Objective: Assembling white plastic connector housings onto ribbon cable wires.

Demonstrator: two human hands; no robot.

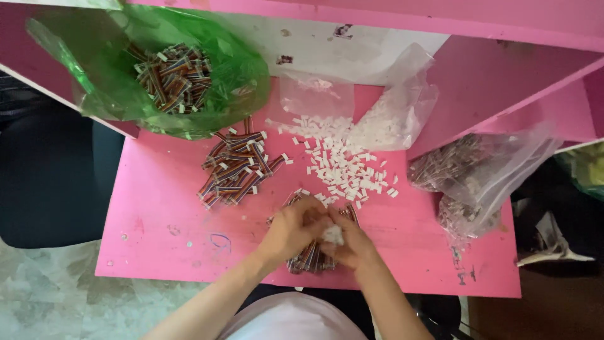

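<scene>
I count two hands, my left hand (290,228) and my right hand (352,242), with one small white piece (333,235) between them. There are four bags: one green bag (157,69) of striped wire pieces and three clear bags (402,104). On the pink surface (163,220) lie two piles of multicoloured wire pieces (234,169), one of them under my hands, and one scatter of white connectors (343,167), too many and too small to count.

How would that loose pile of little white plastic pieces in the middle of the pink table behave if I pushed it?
The white pieces lie loose and separate, so a push would probably scatter them rather than move them together. They look tiny and likely light. The pink table looks smooth, so they may slide easily.
</scene>
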